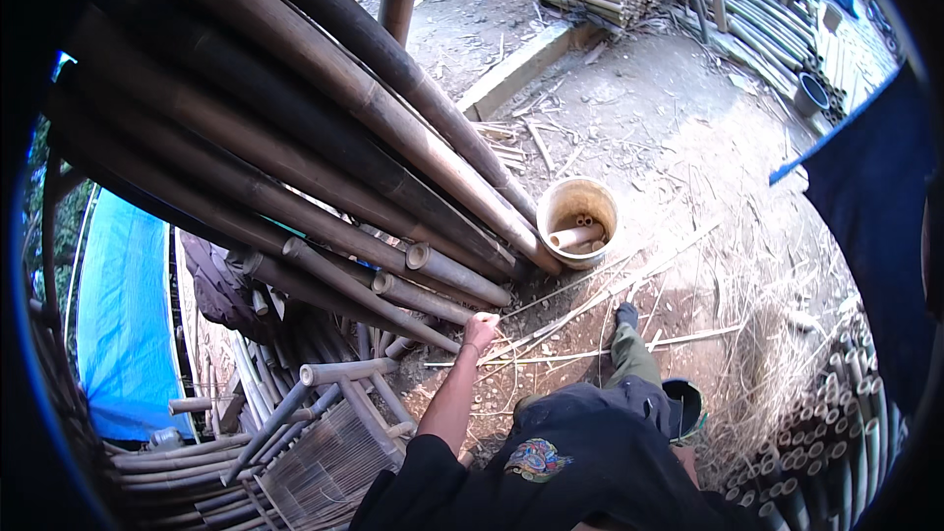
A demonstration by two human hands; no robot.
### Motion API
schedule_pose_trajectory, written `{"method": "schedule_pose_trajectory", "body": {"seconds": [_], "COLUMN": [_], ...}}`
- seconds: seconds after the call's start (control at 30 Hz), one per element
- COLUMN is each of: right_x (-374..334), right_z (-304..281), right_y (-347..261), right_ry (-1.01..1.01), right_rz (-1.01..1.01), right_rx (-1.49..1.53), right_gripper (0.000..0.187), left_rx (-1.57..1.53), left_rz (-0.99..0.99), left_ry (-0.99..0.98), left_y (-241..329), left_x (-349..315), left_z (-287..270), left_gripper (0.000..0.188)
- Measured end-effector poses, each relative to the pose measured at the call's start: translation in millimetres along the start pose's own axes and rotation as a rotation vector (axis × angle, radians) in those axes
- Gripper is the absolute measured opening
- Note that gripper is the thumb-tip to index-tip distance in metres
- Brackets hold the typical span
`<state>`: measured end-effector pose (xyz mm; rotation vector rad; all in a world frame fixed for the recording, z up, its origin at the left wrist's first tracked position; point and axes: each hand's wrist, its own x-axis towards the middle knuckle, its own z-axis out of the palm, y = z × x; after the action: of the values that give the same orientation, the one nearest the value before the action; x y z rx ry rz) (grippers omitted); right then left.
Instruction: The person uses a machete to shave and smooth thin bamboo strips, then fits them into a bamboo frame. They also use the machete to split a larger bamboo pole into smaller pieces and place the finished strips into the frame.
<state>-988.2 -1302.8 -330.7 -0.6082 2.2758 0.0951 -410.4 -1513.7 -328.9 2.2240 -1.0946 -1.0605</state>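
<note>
My left hand [480, 331] reaches forward with its fingers closed, beside the cut ends of several brown bamboo poles [442, 307]. Thin pale bamboo strips [580, 320] lie across the ground just to its right, and some fine ones curl close to the fingers. What the fingers hold is too small to make out. Only a bit of my right hand [685, 457] shows, low beside my dark shirt and below a black bucket [681, 408]; its fingers are hidden.
A whitish bucket [580, 192] with short bamboo pieces inside stands ahead. Long dark poles [324, 108] slant in from the upper left. A bamboo chair [324, 467] is at lower left, stacked bamboo tubes [816, 442] at lower right. A blue tarp [128, 315] hangs left.
</note>
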Motion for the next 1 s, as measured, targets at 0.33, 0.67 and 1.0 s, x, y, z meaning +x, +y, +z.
{"method": "schedule_pose_trajectory", "body": {"seconds": [0.33, 0.67, 1.0], "right_x": [183, 98, 207], "right_z": [-168, -181, -179], "right_y": [-340, -548, -797], "right_ry": [-0.205, -0.256, -0.472], "right_rz": [-0.417, -0.758, -0.626], "right_rx": [0.276, 0.173, 0.010], "right_gripper": [0.020, 0.031, 0.032], "left_rx": [-0.228, -0.145, -0.539], "left_rz": [0.184, -0.182, 0.014], "left_ry": [0.862, 1.117, 1.220], "left_y": [246, 316, 320], "left_x": [92, 193, 214], "left_z": [-174, -197, -177], "left_gripper": [0.068, 0.129, 0.073]}}
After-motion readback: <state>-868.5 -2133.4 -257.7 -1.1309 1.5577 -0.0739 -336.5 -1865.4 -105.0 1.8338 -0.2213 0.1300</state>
